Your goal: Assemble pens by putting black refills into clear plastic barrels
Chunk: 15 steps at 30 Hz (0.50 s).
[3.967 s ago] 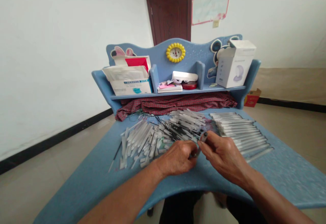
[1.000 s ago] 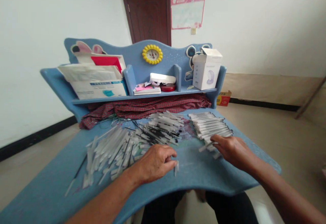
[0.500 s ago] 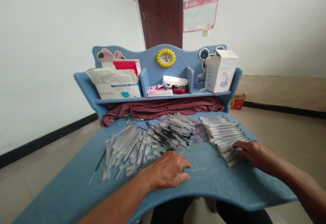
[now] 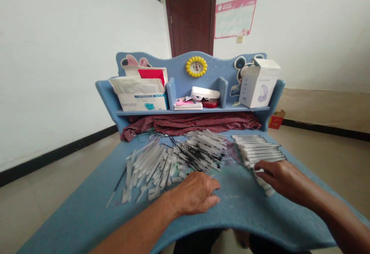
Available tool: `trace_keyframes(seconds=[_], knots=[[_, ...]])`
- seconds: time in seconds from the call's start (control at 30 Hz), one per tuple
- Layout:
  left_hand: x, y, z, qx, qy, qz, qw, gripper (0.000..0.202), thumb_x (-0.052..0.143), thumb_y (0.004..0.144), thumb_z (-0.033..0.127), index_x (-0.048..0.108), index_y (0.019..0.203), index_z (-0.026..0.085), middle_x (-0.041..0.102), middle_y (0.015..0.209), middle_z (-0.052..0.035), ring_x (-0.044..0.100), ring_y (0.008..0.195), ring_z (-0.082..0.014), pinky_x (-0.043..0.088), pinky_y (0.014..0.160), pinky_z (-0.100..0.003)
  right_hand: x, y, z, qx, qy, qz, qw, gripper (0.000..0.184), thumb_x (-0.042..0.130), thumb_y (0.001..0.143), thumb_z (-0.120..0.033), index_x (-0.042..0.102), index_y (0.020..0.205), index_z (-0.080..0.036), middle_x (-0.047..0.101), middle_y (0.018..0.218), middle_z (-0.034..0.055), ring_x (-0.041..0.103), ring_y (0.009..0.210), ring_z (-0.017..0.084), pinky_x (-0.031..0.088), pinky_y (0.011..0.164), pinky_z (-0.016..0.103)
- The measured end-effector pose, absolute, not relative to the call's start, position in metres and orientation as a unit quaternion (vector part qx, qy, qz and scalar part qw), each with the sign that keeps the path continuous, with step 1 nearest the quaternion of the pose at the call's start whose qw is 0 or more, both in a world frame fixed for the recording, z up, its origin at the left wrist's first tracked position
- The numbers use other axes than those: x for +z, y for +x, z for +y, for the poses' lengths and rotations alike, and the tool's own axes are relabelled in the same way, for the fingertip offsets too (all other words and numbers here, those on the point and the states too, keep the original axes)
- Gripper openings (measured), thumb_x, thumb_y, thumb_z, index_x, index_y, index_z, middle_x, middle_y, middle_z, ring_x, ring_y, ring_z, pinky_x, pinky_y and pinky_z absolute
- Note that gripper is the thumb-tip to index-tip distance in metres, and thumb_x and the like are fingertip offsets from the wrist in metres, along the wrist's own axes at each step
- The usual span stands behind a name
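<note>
My left hand (image 4: 199, 194) rests curled on the blue table in front of a loose pile of pen parts. Its thumb and forefinger come together around a small dark bit that I cannot make out. In the pile are translucent pen barrels (image 4: 152, 159), dark thin refills (image 4: 193, 155) and small whitish pieces. My right hand (image 4: 276, 173) is over the near end of a row of pens (image 4: 257, 148) laid side by side. Its thumb and forefinger are bent and slightly apart, with nothing visible between them; its other fingers are hidden.
Behind the pens, a red checked cloth (image 4: 190, 123) lies under the blue shelf (image 4: 187, 111). The shelf holds a mask carton (image 4: 141, 100), a small stack of booklets, a red round tin (image 4: 210, 103) and a white box (image 4: 258, 86). The table's front edge (image 4: 231, 227) curves inward.
My right hand has shifted left across the row of pens, uncovering pen ends at the right. My left hand stays curled in nearly the same place. The whole view has turned slightly left.
</note>
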State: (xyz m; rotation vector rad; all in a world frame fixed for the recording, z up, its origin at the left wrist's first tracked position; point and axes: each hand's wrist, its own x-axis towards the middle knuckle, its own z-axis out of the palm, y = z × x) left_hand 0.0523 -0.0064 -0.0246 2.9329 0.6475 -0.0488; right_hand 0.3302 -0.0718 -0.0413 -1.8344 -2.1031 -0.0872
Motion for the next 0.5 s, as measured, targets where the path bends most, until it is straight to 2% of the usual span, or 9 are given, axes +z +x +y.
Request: trace_keyframes(seconds=[0.17,0.23,0.5], knots=[[-0.018,0.052,-0.01,-0.026,0.971,0.233,0.056,0.013,0.057,0.083,0.03,0.061,0.082,0.018,0.07,0.077,-0.006,0.068,0.075,-0.0241,0.047,0.063,-0.028,-0.012,0.278,-0.034,0.036,-0.617,-0.778,0.112,0.024,0.047,0.087,-0.026,0.07,0.085,-0.021,0.07,0.072,0.0053,0.065,0.067,0.017,0.04,0.061,0.025],[-0.016,0.051,-0.011,-0.026,0.971,0.233,0.056,0.013,0.057,0.083,0.029,0.061,0.082,0.017,0.07,0.077,-0.0061,0.068,0.077,-0.0245,0.048,0.064,-0.028,-0.004,0.261,-0.015,0.033,-0.623,-0.777,0.078,0.024,0.047,0.086,-0.026,0.07,0.086,-0.021,0.072,0.079,0.0063,0.066,0.073,0.018,0.04,0.063,0.025],[-0.02,0.044,-0.006,-0.001,0.964,0.264,0.015,0.015,0.055,0.085,0.03,0.062,0.085,0.017,0.071,0.08,-0.0076,0.068,0.076,-0.0252,0.051,0.066,-0.031,-0.008,0.226,0.043,0.017,-0.656,-0.755,0.018,0.031,0.05,0.083,-0.03,0.073,0.093,-0.013,0.072,0.092,0.0163,0.068,0.086,0.025,0.045,0.068,0.03]])
